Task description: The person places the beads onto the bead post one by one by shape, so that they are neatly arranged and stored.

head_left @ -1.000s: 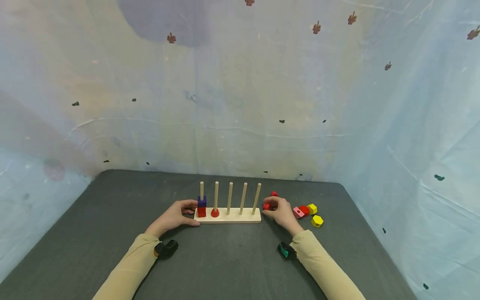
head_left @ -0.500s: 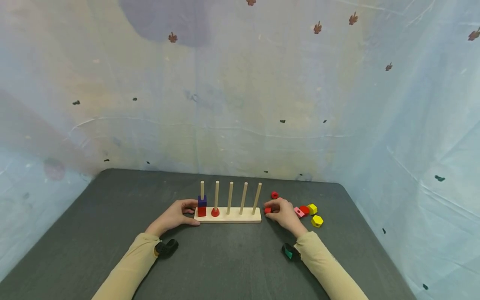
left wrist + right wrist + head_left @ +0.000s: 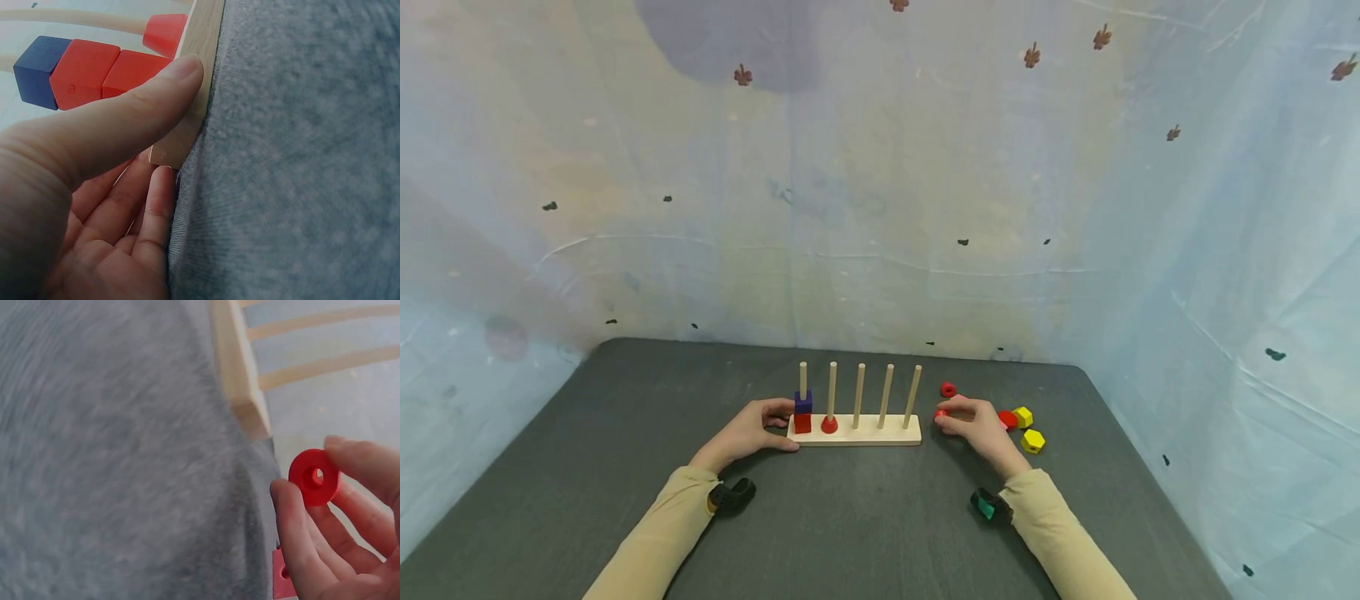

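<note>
In the head view, a pale wooden peg board (image 3: 880, 431) with several upright pegs stands mid-table. My left hand (image 3: 752, 433) holds its left end, with the thumb (image 3: 147, 112) across the front edge and the other fingers behind. The leftmost peg carries a blue cube (image 3: 40, 72) above two red cubes (image 3: 87, 74). On the second peg sits a red tapered bead (image 3: 164, 34). Beyond the board's right end, my right hand (image 3: 977, 425) pinches a red round bead (image 3: 314, 477) between thumb and fingertip, its hole facing the right wrist camera.
Another red bead (image 3: 948, 389) lies behind my right hand. To its right are a red disc-like bead (image 3: 1008, 419) and two yellow hexagonal beads (image 3: 1033, 442). A pink-red block (image 3: 283, 574) shows below my right fingers. A patterned sheet (image 3: 880, 208) hangs behind the dark table (image 3: 850, 517).
My right hand has shifted a little to the right, away from the board, with the red bead in its fingertips. The left hand and the board have stayed in place.
</note>
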